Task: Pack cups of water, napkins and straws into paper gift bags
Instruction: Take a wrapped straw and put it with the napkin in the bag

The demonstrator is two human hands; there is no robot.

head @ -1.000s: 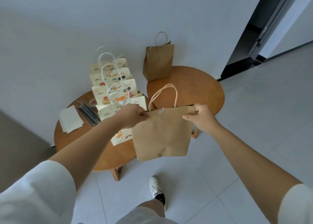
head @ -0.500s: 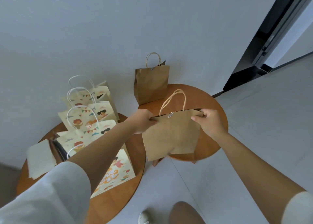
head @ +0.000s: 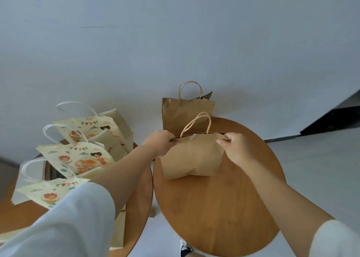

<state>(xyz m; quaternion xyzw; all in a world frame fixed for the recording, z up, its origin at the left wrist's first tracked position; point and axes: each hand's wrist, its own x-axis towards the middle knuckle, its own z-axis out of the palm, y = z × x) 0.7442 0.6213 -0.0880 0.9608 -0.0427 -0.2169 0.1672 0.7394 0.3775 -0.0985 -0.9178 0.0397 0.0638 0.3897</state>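
Shows a round wooden table (head: 214, 208), with cream printed gift bags (head: 81, 159) on a second table (head: 144, 198) to its left. Over the round table's far half, shows a brown paper bag (head: 191, 157) held upright, a second brown bag (head: 181, 114) standing behind it at the far edge. Shows left hand (head: 159, 144) and right hand (head: 235, 146) pinching opposite ends of the held bag's rim, fingers curled onto paper, a paper clip (head: 192, 136) between them.
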